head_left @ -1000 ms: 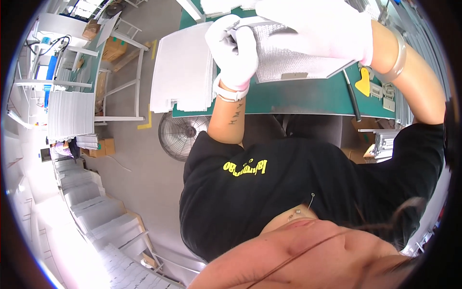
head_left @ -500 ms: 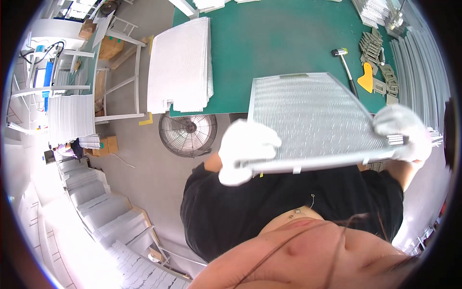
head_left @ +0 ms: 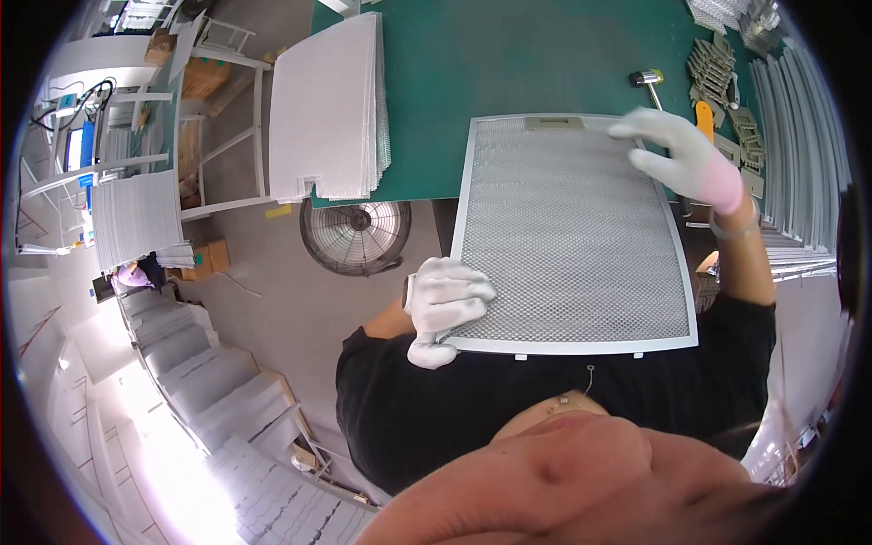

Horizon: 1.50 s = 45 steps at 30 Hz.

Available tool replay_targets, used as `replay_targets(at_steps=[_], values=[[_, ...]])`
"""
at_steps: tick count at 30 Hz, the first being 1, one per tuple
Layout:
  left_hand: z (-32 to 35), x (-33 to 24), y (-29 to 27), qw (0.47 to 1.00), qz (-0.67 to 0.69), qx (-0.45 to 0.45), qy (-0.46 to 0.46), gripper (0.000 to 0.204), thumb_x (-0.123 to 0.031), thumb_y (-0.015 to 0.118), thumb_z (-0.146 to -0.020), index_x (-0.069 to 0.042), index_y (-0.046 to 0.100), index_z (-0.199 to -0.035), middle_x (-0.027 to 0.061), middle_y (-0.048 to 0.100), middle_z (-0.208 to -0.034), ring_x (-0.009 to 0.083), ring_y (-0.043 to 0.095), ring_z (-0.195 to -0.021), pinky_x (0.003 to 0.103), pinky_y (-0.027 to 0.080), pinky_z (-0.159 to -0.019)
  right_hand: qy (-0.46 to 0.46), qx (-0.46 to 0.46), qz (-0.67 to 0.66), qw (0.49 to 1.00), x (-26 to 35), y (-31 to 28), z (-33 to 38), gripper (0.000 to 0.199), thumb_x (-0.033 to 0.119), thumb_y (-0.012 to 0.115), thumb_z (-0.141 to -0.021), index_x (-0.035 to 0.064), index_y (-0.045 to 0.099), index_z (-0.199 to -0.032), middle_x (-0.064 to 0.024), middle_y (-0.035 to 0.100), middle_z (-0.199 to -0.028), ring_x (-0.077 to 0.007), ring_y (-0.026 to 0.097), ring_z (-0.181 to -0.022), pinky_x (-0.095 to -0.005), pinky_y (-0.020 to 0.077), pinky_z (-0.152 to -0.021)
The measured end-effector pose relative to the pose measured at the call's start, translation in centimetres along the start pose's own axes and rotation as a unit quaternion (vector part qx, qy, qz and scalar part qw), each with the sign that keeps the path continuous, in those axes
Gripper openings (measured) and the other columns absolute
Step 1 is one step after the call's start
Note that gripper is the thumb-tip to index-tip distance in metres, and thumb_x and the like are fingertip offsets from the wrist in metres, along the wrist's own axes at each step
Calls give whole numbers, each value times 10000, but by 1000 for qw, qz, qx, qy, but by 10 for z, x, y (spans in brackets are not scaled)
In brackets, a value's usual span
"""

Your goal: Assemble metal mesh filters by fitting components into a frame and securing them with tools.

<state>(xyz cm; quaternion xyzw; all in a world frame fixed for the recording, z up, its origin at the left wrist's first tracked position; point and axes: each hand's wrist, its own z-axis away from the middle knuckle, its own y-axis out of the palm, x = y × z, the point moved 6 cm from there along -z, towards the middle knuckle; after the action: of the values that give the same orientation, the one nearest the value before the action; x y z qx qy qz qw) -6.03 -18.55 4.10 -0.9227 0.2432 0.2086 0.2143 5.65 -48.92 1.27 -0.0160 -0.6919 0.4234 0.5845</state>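
A framed metal mesh filter panel lies nearly flat in front of my chest, its far part over the table edge. A dull greenish latch plate sits in the middle of its far edge. My left hand, in a white glove, is closed around the near left corner, fingers over the mesh and thumb at the rim. At the far right corner is my gloved right hand, its thumb and fingers apart and nothing between them; whether its fingertips touch the frame I cannot tell.
A green table carries a stack of white mesh sheets at left. To the right lie a mallet, a yellow scraper, several latch plates and long metal strips. A floor fan stands below the table's left part.
The panel has levelled out to show its mesh face. My right hand has let go of the near right part and moved up to the far right corner; my left hand stays on its corner.
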Motion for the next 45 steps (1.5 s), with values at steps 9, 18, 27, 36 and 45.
replay_targets(at_steps=[9,18,27,36,45], values=[[4,2,1,999,-8,10,-46,463,-383,472,-642,74,543,-663,220,608,-651,281,561,-469,317,434,-382,-83,77,158,981,-17,70,-52,447,233,572,-908,24,602,-1302,-167,567,-1242,-334,531,-1157,-409,436,-1037],[6,3,4,999,0,13,-53,448,-374,484,-657,67,559,-681,209,609,-644,272,584,-479,315,452,-390,-55,97,135,985,-26,79,-53,465,297,562,-897,65,634,-1294,-176,550,-1230,-335,509,-1147,-420,420,-1024],[7,2,6,998,1,26,-60,452,-385,489,-649,62,552,-677,206,606,-656,271,581,-484,316,442,-391,-70,85,116,987,-35,84,-59,423,301,597,-881,87,689,-1233,-171,567,-1251,-327,508,-1171,-420,412,-1038],[4,2,7,998,8,20,-51,456,-379,486,-630,70,552,-673,210,605,-649,262,559,-459,308,414,-372,-96,107,106,984,-45,84,-61,427,295,604,-881,134,683,-1269,-192,566,-1280,-334,511,-1213,-425,380,-1076],[0,4,5,999,-2,9,-39,446,-371,500,-615,68,550,-673,204,597,-630,251,551,-448,300,408,-367,-114,96,117,982,-39,85,-67,403,255,583,-901,137,680,-1274,-195,594,-1237,-328,555,-1163,-406,432,-1032]])
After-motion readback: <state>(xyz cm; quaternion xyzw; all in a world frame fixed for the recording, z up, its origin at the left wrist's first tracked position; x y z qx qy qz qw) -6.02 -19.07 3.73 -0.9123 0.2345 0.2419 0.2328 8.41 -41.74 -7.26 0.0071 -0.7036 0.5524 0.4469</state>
